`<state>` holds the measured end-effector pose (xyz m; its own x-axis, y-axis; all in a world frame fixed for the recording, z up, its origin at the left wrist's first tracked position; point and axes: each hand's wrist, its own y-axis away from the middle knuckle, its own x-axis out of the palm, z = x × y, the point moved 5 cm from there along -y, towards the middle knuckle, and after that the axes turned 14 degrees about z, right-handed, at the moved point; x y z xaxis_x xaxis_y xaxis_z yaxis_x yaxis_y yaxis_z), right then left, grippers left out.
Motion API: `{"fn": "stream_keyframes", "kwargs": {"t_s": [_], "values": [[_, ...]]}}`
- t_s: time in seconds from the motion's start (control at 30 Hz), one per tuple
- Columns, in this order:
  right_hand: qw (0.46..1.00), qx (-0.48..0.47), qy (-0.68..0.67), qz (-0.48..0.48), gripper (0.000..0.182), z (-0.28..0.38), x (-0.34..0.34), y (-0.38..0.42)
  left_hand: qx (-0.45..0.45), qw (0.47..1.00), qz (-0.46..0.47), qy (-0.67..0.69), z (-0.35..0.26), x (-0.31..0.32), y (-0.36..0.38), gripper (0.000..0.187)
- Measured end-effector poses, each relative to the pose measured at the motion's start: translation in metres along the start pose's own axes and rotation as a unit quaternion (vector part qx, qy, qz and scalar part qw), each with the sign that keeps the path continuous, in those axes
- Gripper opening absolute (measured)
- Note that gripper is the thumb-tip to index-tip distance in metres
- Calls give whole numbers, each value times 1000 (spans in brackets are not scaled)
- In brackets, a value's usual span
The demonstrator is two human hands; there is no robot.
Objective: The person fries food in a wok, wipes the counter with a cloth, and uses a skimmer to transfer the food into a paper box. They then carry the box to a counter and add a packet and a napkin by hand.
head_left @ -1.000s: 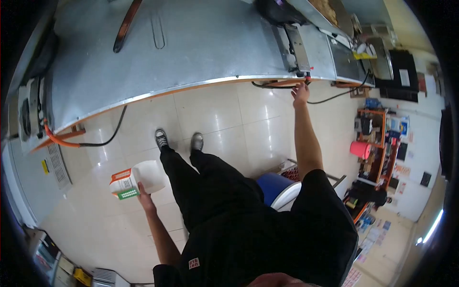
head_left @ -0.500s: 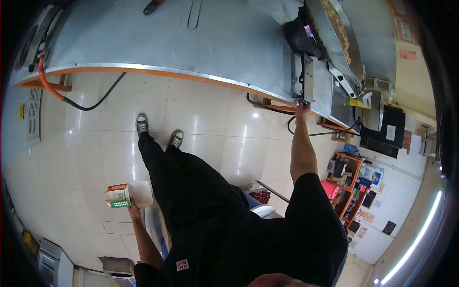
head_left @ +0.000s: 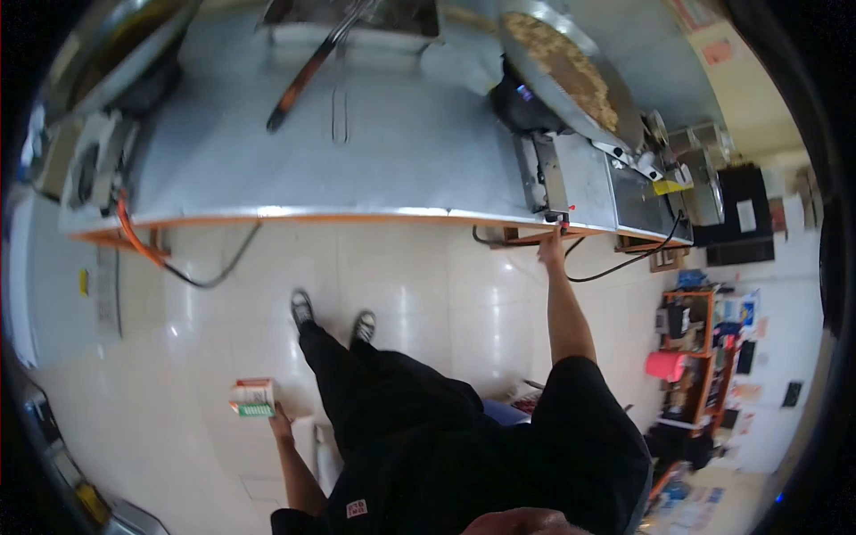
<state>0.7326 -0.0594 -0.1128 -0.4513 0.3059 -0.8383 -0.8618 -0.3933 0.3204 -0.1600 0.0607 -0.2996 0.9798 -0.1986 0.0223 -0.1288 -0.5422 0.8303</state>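
My left hand (head_left: 282,421) hangs at my side and grips a white carton (head_left: 254,397) with an orange top and a green end. My right hand (head_left: 550,246) is stretched forward, its fingers at the front edge of the steel counter (head_left: 357,152), just under a small red-tipped control (head_left: 569,210) on a metal strip. Whether the fingers pinch anything there is too small to tell. A large wok of browned food (head_left: 562,62) stands above that spot.
A long-handled utensil (head_left: 308,71) lies on the counter. An orange hose and a black cable (head_left: 178,267) hang below its left end, another cable (head_left: 615,263) at the right. Cluttered shelves and a red bucket (head_left: 669,364) stand on the right. White tiled floor surrounds my feet (head_left: 330,316).
The view has tilted up, showing more of the counter and the wok. My right hand stays at the counter edge. My left hand with the carton sits lower in view.
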Motion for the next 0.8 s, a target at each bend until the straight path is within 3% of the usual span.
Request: {"fn": "stream_keyframes", "kwargs": {"t_s": [0.03, 0.07, 0.1, 0.13, 0.17, 0.2, 0.23, 0.27, 0.33, 0.53, 0.6, 0.8], "values": [[998, -53, 24, 10, 61, -19, 20, 13, -4, 1000, -1, -1, -11, -1, -5, 61], [997, 28, -36, 55, 62, -53, 49, 36, -11, 1000, -4, -3, -20, -1, -7, 62], [977, 12, -166, 131, 53, -88, 86, 66, -11, 1000, 12, -6, -31, 0, -9, 64], [867, -34, -432, 244, 42, -144, 144, 97, -13, 999, 28, -11, -43, 2, -11, 67], [681, -2, -647, 343, 31, -196, 198, 132, -7, 999, 29, -19, -57, 6, -12, 67], [832, 8, -387, 397, 20, -188, 209, 198, -3, 999, 29, -28, -67, 6, -13, 68], [816, 171, -255, 490, 27, -221, 260, 246, 0, 999, 40, -34, -73, 5, -18, 68], [761, 263, -324, 497, 26, -317, 343, 287, 4, 998, 55, -41, -85, 12, -26, 68], [745, 337, -297, 494, 28, -264, 307, 396, 8, 994, 75, -80, -113, 29, -26, 68], [739, 351, -409, 404, 32, -202, 280, 475, 7, 956, 172, -236, -176, 106, -57, 65], [741, 349, -421, 389, 33, -190, 268, 481, 14, 947, 142, -288, -194, 130, -73, 69], [757, 343, -414, 371, 37, -174, 242, 475, 90, 944, 236, -214, -247, 205, -52, 77]]}}
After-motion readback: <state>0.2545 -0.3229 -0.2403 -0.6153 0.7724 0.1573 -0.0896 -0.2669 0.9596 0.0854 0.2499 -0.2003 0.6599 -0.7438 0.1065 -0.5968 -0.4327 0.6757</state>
